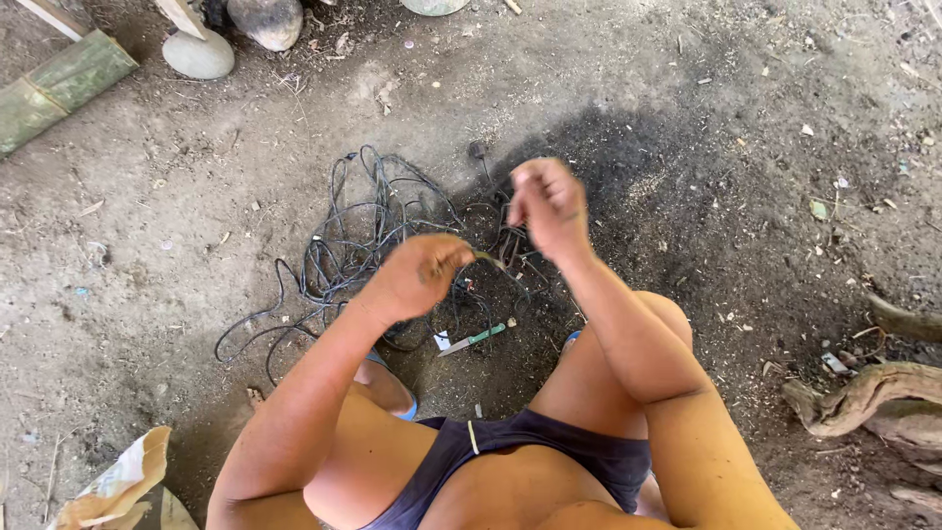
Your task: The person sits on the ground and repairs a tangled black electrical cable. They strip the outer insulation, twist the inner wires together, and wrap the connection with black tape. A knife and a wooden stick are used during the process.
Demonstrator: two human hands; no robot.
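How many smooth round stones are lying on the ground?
2, perhaps more: a pale flat stone and a darker stone, both top left. A third rounded thing at the top edge is cut off.

bare hands: 2, left hand [417,277], right hand [549,204] | tangled heap of dark thin wires [378,231]: 1 | smooth rounded grey stones [198,54]: 2 | green bamboo length [59,86]: 1 | gnarled brown roots [863,393]: 2

Blk wires [373,231], grn bamboo [59,86]

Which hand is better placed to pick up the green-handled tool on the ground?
Left, probably. The left hand hangs almost directly above the green-handled tool; the right hand is raised higher and farther away over the tangled wires.
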